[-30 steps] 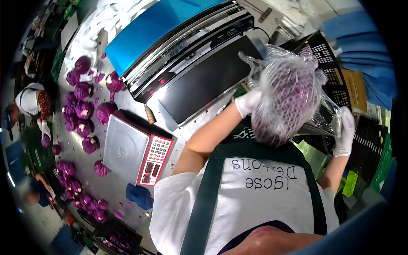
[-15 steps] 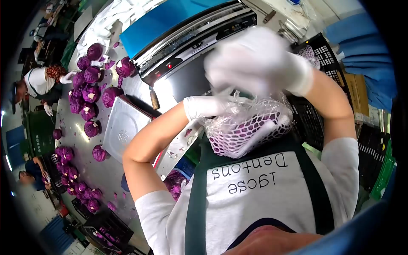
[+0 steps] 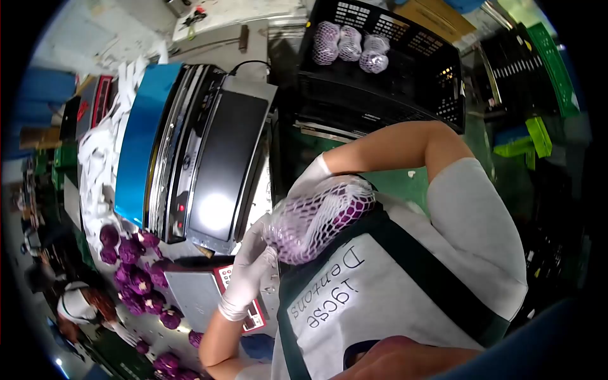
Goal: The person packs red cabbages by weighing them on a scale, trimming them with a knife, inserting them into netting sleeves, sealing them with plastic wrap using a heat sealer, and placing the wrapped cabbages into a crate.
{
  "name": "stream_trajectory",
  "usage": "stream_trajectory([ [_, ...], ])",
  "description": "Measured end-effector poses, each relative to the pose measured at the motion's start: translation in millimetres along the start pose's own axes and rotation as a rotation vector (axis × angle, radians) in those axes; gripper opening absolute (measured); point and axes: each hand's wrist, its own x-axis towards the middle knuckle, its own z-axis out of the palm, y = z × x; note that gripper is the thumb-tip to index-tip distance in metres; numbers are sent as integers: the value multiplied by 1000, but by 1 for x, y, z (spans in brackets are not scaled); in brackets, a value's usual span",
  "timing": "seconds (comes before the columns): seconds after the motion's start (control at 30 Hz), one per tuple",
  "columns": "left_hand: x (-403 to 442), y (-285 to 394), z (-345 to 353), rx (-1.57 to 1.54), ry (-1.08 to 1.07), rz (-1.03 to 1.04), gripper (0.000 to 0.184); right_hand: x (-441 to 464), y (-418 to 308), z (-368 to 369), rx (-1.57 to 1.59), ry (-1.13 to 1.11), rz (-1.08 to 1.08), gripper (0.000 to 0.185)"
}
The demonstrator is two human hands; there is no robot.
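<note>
A red cabbage (image 3: 320, 218) in white foam netting and clear film is held close against my chest. My gloved left hand (image 3: 250, 269) grips its left end, fingers curled against the film. On its far side, my gloved right hand (image 3: 309, 177) presses on it, with the fingers largely hidden behind the netting. Just left of both hands stands a wrapping machine (image 3: 229, 145) with a dark flat plate and lit red lights.
Ahead, a black crate (image 3: 373, 104) holds three netted cabbages (image 3: 350, 43). A scale (image 3: 196, 304) sits beside the machine. Loose red cabbages (image 3: 136, 282) cover the table at left, where a co-worker (image 3: 82, 310) reaches in. Green plastic pieces (image 3: 535, 136) lie at right.
My view has swung right, bringing the black crate ahead. My right hand has come down from over the machine to the cabbage's far side; my left hand now grips its left end.
</note>
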Motion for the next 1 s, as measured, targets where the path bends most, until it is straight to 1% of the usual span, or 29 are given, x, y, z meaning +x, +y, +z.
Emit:
stream_trajectory([
  [0.03,7,2,9,97,14,153,60,-13,6,-2,141,58,-93,30],
  [0.07,20,5,17,166,67,234,65,-27,8,-3,270,124,-203,31],
  [0.1,36,1,14,373,90,363,66,-42,11,-4,389,193,-336,33],
  [0.17,63,0,32,378,246,533,63,-75,12,-4,586,343,-650,37],
  [0.2,77,-5,38,336,320,542,59,-94,13,-7,645,421,-820,39],
  [0.23,91,-5,49,312,392,475,55,-116,16,-11,681,503,-977,42],
  [0.27,107,-8,53,292,373,438,53,-142,17,-18,689,604,-1103,44],
  [0.3,126,-13,56,269,360,405,51,-174,17,-29,678,721,-1170,47],
  [0.33,144,-19,65,134,380,323,46,-208,18,-42,669,859,-1201,50],
  [0.37,163,-20,76,-12,364,267,44,-249,20,-59,654,1011,-1084,52],
  [0.4,181,-22,78,-15,317,204,43,-290,23,-76,643,1146,-951,56],
  [0.43,190,-25,78,-25,280,147,43,-323,27,-93,641,1261,-894,56],
  [0.47,203,-13,87,54,259,121,42,-356,34,-104,626,1372,-831,55],
  [0.53,224,-11,80,372,234,145,44,-407,51,-133,576,1558,-693,55],
  [0.57,230,-6,75,543,255,149,45,-429,62,-152,540,1629,-604,54],
  [0.6,233,5,75,657,296,222,44,-446,72,-173,497,1695,-510,54],
  [0.63,232,13,74,778,345,259,44,-455,83,-198,448,1765,-394,53],
  [0.7,230,-1,73,696,491,333,43,-451,101,-227,227,1930,-103,53],
  [0.77,217,-9,72,660,607,268,42,-443,121,-220,19,2103,163,52],
  [0.8,201,-24,69,647,694,254,42,-432,121,-215,-83,2122,266,52],
  [0.83,191,-31,64,604,714,239,43,-431,118,-206,-148,2173,367,51],
  [0.9,162,-45,56,578,810,304,44,-421,94,-201,-293,2298,548,51],
  [0.93,147,-52,50,555,869,307,44,-416,83,-216,-350,2372,576,50],
  [0.97,129,-57,43,532,928,313,44,-413,73,-242,-402,2517,601,48],
  [1.0,109,-61,34,518,971,355,44,-407,58,-268,-634,2466,260,47],
])
